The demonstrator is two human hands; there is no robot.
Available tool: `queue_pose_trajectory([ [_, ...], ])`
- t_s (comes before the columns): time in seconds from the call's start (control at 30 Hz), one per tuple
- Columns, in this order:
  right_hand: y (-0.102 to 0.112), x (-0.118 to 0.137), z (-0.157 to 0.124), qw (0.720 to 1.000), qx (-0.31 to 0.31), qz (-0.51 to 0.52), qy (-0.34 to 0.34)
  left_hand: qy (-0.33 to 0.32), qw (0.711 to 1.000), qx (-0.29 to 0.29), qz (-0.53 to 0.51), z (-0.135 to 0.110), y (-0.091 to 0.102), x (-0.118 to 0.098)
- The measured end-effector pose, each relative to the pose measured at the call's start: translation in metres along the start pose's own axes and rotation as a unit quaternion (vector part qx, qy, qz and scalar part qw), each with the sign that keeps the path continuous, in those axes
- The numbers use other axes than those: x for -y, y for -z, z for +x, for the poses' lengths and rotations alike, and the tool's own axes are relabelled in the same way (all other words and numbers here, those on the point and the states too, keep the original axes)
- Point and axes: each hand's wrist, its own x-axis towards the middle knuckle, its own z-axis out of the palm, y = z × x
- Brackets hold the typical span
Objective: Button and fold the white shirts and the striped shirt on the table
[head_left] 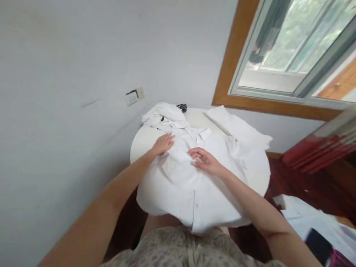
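Observation:
A white button-up shirt (217, 178) lies spread front side up over the round white table (136, 150). Its collar points away from me and its hem hangs over the near edge. My left hand (164, 144) rests flat on the shirt's left side, fingers stretched out below the collar. Over the middle of the chest, close to the button strip, is my right hand (205, 161). Its fingers are loosely curved and apart, with nothing seen between them. Some creases run through the cloth between both hands.
Bunched white clothing (164, 113) sits at the table's back left, beside a dark striped item (182, 107). A white cloth (236, 124) lies back right. The wall with a socket (131, 98) borders the left; papers (308, 218) and a dark phone-like object (318, 244) are lower right.

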Motion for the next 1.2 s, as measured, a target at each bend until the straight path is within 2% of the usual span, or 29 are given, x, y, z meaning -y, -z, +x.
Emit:
queue_pose_trajectory([
  [0.07, 0.027, 0.01, -0.029, 0.998, -0.063, 0.001, -0.004, -0.007, 1.0, -0.01, 0.003, 0.0, -0.002, 0.001],
  [0.17, 0.067, 0.021, -0.075, 0.992, -0.119, -0.02, -0.03, -0.016, 1.0, -0.018, 0.006, 0.001, -0.004, 0.003],
  [0.3, 0.115, 0.029, -0.137, 0.986, -0.089, -0.081, -0.112, -0.018, 1.0, -0.019, 0.004, 0.003, -0.007, 0.005],
  [0.43, 0.14, 0.038, -0.169, 0.951, -0.073, -0.202, -0.22, -0.017, 1.0, -0.02, 0.001, 0.004, -0.007, 0.004],
  [0.6, 0.134, 0.043, -0.161, 0.921, -0.065, -0.32, -0.211, -0.02, 1.0, -0.012, -0.021, 0.008, -0.006, 0.009],
  [0.73, 0.116, 0.027, -0.145, 0.884, -0.044, -0.425, -0.19, -0.036, 0.997, -0.038, -0.057, 0.004, 0.001, 0.011],
  [0.83, 0.103, 0.01, -0.137, 0.829, -0.033, -0.522, -0.199, -0.068, 0.991, -0.069, -0.094, -0.014, 0.015, 0.005],
  [0.97, 0.091, -0.001, -0.131, 0.7, -0.044, -0.664, -0.26, -0.156, 0.979, -0.036, -0.128, -0.057, 0.037, -0.001],
  [1.0, 0.089, -0.002, -0.131, 0.677, -0.049, -0.683, -0.268, -0.177, 0.976, -0.023, -0.125, -0.069, 0.041, 0.0],
  [1.1, 0.088, -0.003, -0.132, 0.65, -0.05, -0.708, -0.273, -0.204, 0.974, -0.008, -0.101, -0.097, 0.044, 0.007],
  [1.2, 0.09, -0.007, -0.134, 0.639, -0.043, -0.718, -0.273, -0.168, 0.981, -0.039, -0.087, -0.113, 0.039, 0.011],
])
